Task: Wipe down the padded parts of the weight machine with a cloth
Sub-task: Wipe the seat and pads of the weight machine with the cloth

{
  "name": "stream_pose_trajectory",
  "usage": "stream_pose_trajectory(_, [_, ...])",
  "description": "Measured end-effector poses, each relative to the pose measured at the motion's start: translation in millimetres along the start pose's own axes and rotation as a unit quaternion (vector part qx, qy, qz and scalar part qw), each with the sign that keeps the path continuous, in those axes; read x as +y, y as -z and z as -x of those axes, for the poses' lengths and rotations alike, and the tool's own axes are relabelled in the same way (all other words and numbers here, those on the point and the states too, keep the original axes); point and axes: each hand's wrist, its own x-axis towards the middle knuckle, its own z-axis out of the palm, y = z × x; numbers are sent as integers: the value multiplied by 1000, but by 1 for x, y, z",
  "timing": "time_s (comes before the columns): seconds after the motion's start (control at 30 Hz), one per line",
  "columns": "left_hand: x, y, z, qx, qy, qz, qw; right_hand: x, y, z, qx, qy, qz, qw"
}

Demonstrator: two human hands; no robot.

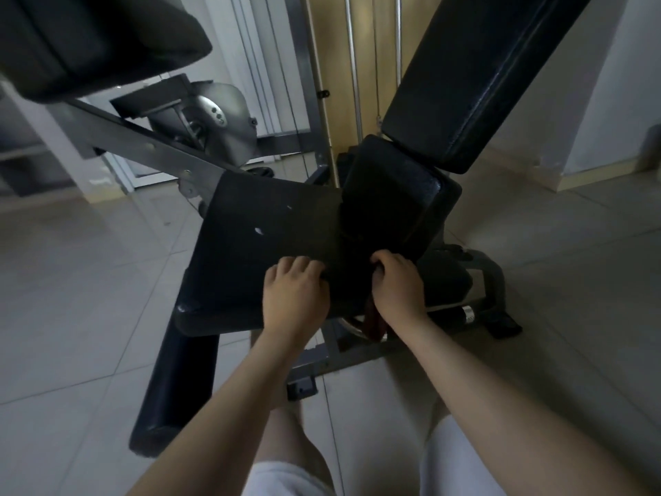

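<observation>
A black padded seat [250, 245] of the weight machine lies in front of me. A dark cloth [348, 277] is stretched over its right part, hard to tell apart from the padding. My left hand [297, 295] grips the cloth's left edge with curled fingers. My right hand [395, 284] grips its right side, next to a smaller black pad [393, 195]. A reddish-brown end [373, 322] hangs below my right wrist. The long black back pad [475, 77] rises at the upper right.
Another black pad [89, 41] hangs at the top left on a grey steel arm [143, 145]. A black roller pad [175, 381] slants down at the lower left. The grey base frame [490, 281] stands on a tiled floor [71, 298]. My knees are at the bottom.
</observation>
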Motion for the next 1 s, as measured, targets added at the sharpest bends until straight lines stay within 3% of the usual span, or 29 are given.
stream_pose_trajectory(0.07, [-2, 1, 1, 11, -6, 27, 1000, -15, -11, 0, 8, -3, 10, 1000])
stream_pose_trajectory(0.17, [-19, 14, 2, 24, 9, 84, 996, -50, -31, 3, 0, 63, 9, 998])
stream_pose_trajectory(0.33, [-72, 41, 22, 82, 87, -23, 993, -122, -64, 10, -107, 194, -92, 971])
stream_pose_trajectory(0.47, [-93, 41, 41, 131, 132, -10, 982, -117, -56, 11, -209, 248, -97, 941])
stream_pose_trajectory(0.57, [-97, 35, 48, 155, 166, 77, 971, -83, -53, 6, -135, 197, -79, 968])
stream_pose_trajectory(0.67, [-97, 33, 52, 188, 217, 194, 938, -81, -60, 13, -82, 139, -82, 983])
stream_pose_trajectory(0.77, [-89, 37, 58, 213, 255, 291, 897, -112, -73, 29, -61, 204, -71, 975])
stream_pose_trajectory(1.0, [-78, 43, 65, 237, 343, 476, 774, -185, -93, 46, -181, 371, -107, 905])
